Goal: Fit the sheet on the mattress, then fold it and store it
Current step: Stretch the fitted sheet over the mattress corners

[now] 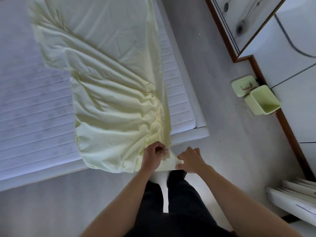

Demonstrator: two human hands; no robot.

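Head view looked down on a pale yellow sheet (109, 86) lying in a long, folded and rumpled strip across a white quilted mattress (30, 106). The strip ran from the far edge of the picture toward the near right corner of the bed, where its end hung over the mattress edge just in front of the person's dark trousers (172, 207).

Both hands met at that near end. The left hand (152, 154) had its fingers curled and pinched a gathered bunch of the cloth at the sheet's right-hand edge. The right hand (191, 159), just to the right of it, gripped the corner of the fabric between thumb and curled fingers, so that a short taut fold stretched between the two hands. Heavy creases fanned out from this point up along the right side of the sheet.

To the left of the strip the mattress lay bare, its stitched lines showing. On the grey floor (222, 134) at the right, well apart from the bed, a light green bin (261, 100) leaned against the wall, with a small green box (242, 85) touching it on the far side. Farther along the wall hung a wood-framed picture (239, 28).
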